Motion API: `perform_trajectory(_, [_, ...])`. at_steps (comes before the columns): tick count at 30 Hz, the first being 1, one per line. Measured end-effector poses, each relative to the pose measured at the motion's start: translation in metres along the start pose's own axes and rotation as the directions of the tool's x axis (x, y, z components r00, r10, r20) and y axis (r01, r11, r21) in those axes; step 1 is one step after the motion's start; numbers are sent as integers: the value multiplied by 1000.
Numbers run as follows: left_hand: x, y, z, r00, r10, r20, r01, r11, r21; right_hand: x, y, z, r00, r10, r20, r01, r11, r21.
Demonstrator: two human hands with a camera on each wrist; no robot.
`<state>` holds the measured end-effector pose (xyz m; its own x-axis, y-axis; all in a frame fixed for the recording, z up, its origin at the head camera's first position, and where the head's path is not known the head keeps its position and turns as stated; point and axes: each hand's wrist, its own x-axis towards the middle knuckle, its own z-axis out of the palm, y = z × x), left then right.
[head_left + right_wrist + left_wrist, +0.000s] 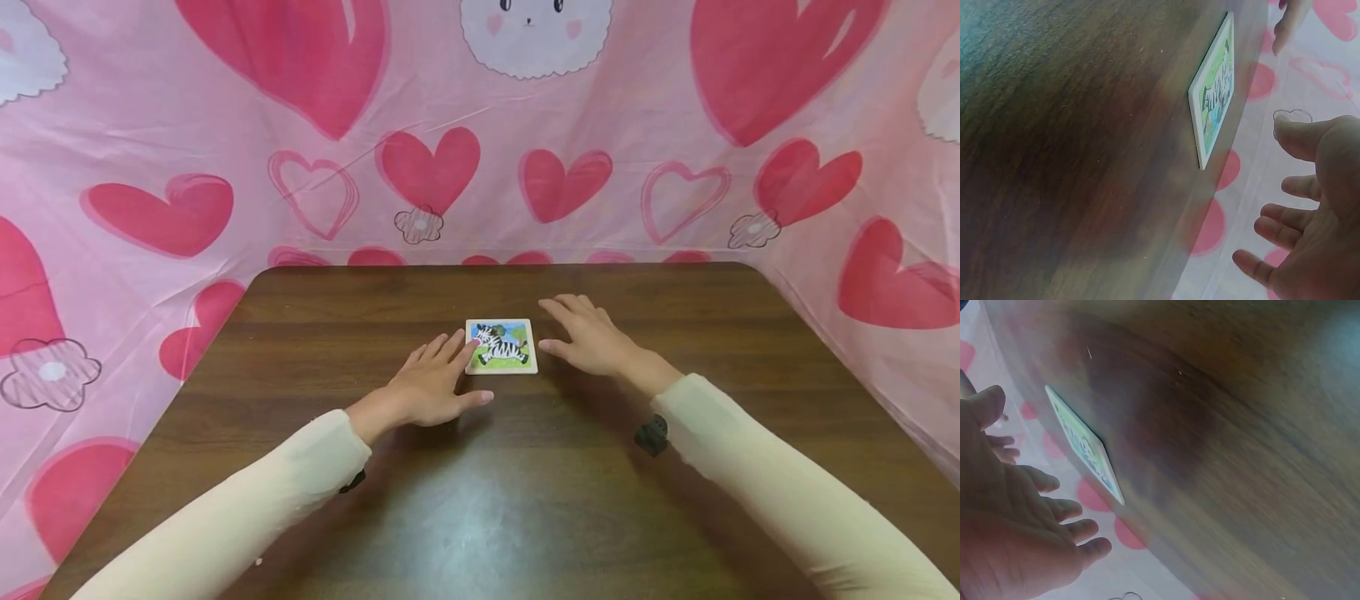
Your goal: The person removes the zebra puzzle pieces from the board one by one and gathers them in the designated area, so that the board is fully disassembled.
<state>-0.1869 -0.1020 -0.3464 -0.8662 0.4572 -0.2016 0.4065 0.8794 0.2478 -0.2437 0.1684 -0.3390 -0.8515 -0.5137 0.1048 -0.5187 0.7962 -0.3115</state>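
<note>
A square zebra picture puzzle (504, 347) with a pale border lies flat on the dark wooden table (480, 475). Both wrist views show it at a steep slant, the puzzle (1088, 450) on the left and the puzzle (1213, 94) on the right. My left hand (431, 387) hovers at its left side, fingers spread, the index fingertip overlapping its left edge in the head view. On the other side my right hand (592, 337) is held above the table, fingers extended and thumb near the puzzle's right edge. Neither hand grips anything.
Behind the table hangs a pink cloth (495, 117) printed with hearts, also along both sides. The table's far edge (510, 266) runs beyond the puzzle. A tiny white speck (258, 562) lies near the left sleeve (247, 500).
</note>
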Motion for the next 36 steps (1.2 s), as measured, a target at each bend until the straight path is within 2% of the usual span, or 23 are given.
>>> perform_trajectory(6, [4, 8, 3, 999, 34, 17, -34, 999, 22, 5, -3, -2, 1000, 11, 9, -11, 1000, -15])
perform_trajectory(14, [12, 17, 8, 990, 111, 82, -115, 992, 50, 13, -3, 0, 1000, -3, 16, 3, 1000, -6])
perform_trajectory(23, [27, 26, 11, 981, 133, 142, -143, 988, 59, 25, -3, 6, 1000, -2, 15, 2, 1000, 13])
perform_trajectory(36, [40, 30, 11, 963, 123, 239, -138, 989, 48, 33, 1, 8, 999, -3, 37, 1, 999, 47])
